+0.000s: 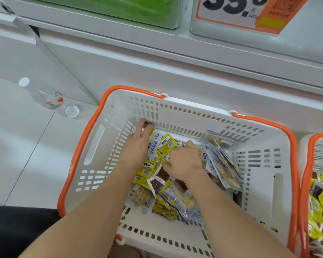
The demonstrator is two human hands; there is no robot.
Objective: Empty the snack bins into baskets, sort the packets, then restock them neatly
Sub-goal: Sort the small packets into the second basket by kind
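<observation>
The left hand (139,144) lies with its fingers nearly straight on the packets at the far left corner of the basket (93,146). Its fingertips touch a dark packet (149,124) close against the wall. The right hand (185,161) is just beside it, in the middle of the pile. Its fingers are bent down among the pale blue-white packets (220,164) and hidden there — whether they hold one, I cannot tell. Between the two hands lie a long white and blue packet (154,146) and some yellow packets (168,144), and brown packets (161,175) show near the right wrist. The basket is white with an orange rim and stands before a white shelf unit (157,67). Just to its right is a second basket (306,174) holding a yellow heap (321,202). A water bottle (45,97) is on the floor tiles at the left — apart from the basket.
</observation>
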